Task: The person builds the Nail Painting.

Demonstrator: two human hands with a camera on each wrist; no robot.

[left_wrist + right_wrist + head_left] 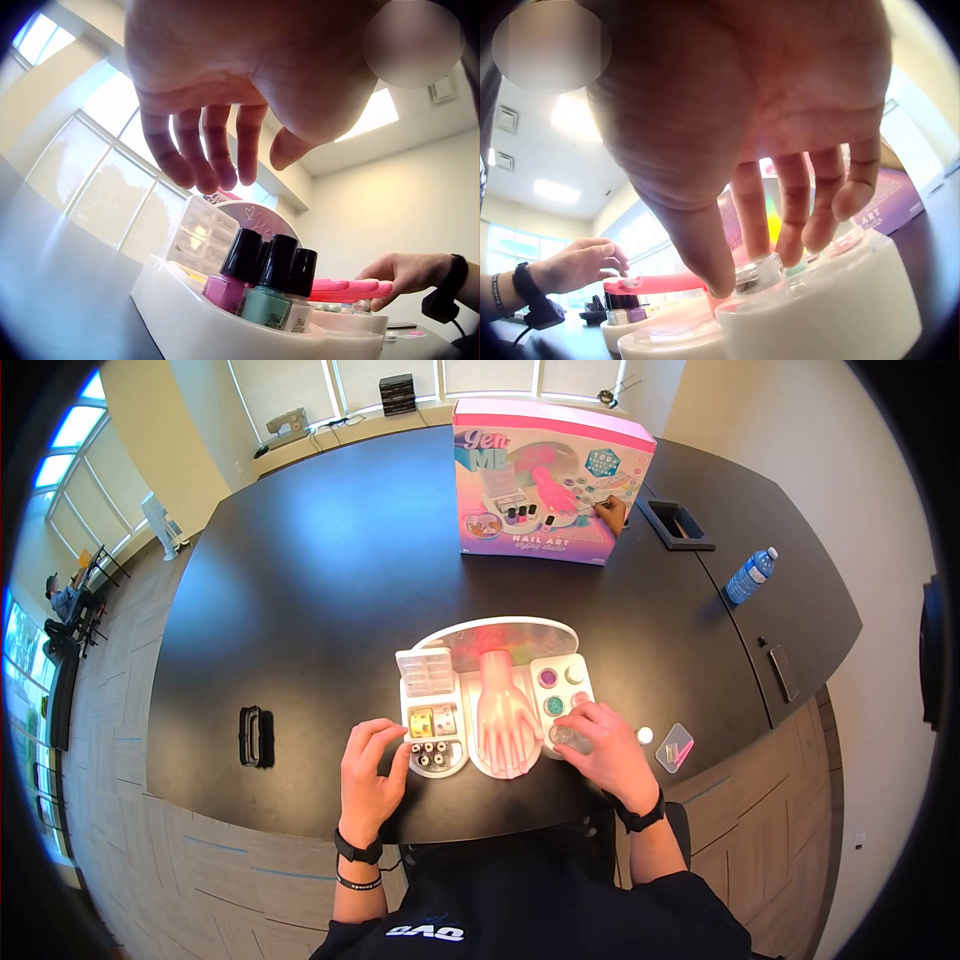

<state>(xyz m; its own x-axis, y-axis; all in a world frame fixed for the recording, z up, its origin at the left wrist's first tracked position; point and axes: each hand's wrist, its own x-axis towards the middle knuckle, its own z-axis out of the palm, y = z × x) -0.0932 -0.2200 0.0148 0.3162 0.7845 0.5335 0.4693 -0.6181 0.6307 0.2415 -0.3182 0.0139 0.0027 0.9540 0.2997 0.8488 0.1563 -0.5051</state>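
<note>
My right hand (607,752) is over the right tray (817,315) of a white nail art set, pinching a small clear-lidded jar (757,274) between thumb and index finger. Its other fingers hang over the neighbouring jars, among them a teal glitter jar (554,706) and a purple one (547,678). At the left tray (217,330), my left hand (372,775) hovers with loosely bent fingers and holds nothing. Below it stand black-capped nail polish bottles (268,304). Between the trays lies a pink model hand (503,715), palm down, before a curved backboard (455,643).
A tall nail art box (550,485) stands behind the set. To the right are a water bottle (750,576), a small white round item (644,735) and a clear case (674,748) with pink pieces. A black object (256,737) lies at the left.
</note>
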